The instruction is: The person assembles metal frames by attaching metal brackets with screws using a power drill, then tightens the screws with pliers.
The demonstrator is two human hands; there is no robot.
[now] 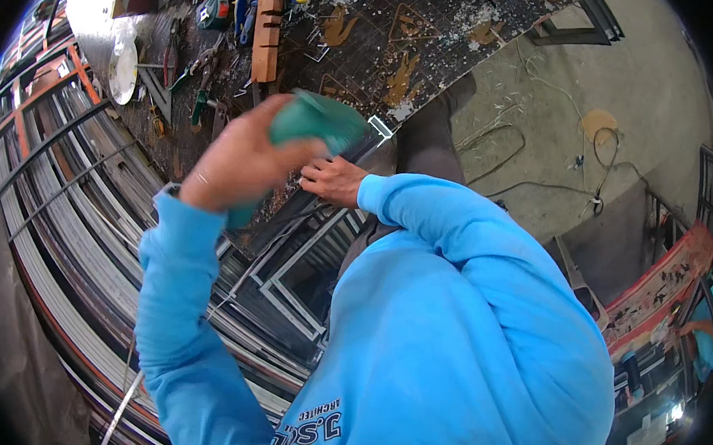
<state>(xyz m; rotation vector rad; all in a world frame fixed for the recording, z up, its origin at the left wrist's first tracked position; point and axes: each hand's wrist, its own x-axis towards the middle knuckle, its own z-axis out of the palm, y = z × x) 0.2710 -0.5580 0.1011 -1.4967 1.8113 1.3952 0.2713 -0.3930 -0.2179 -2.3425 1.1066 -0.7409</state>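
Note:
My left hand (pixel 232 157) is raised over the near edge of the workbench and closed round a green tool (pixel 316 122). Motion blurs both the hand and the tool, so its exact kind does not show. A bit of green also appears below that wrist. Just right of and below the tool, my right hand (pixel 335 181) has its fingers curled together by a dark metal profile (pixel 360 149). Whatever those fingers pinch is too small or hidden. The profile lies along the bench edge, its pale hollow end pointing right.
The workbench (pixel 444 59) is strewn with shavings and offcuts. A notched wooden block (pixel 268 38) and several hand tools lie at its far left. Long profiles (pixel 83 217) fill a rack on the left. Frames (pixel 303 284) lean below the bench; cables (pixel 523 128) cross the floor.

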